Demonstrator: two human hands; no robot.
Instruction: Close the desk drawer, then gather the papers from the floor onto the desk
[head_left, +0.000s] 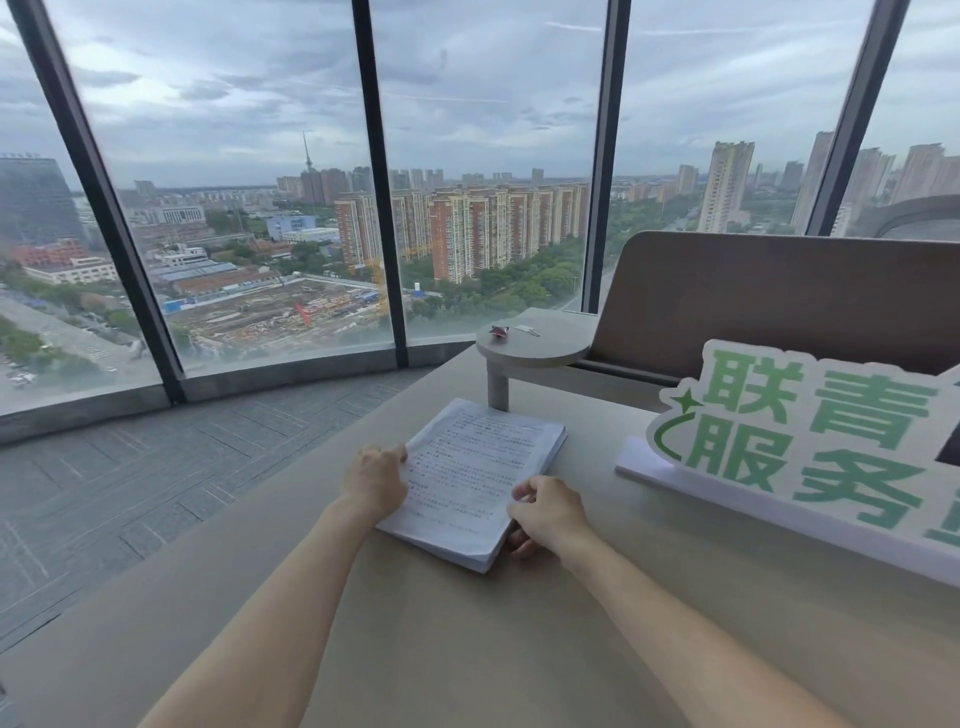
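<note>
My hands, left (375, 480) and right (549, 512), grip the papers (470, 475) at mid-frame on the counter (467, 649); gathering looks nearly done; next, release them squarely.

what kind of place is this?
Likely a high-rise office: floor-to-ceiling windows over a city, a desk with a stack of printed papers, and a green-lettered sign.

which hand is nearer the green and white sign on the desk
Right. The right hand grips the near right edge of the paper stack, on the side facing the sign. The left hand rests on the stack's left edge, farther from it.
</note>
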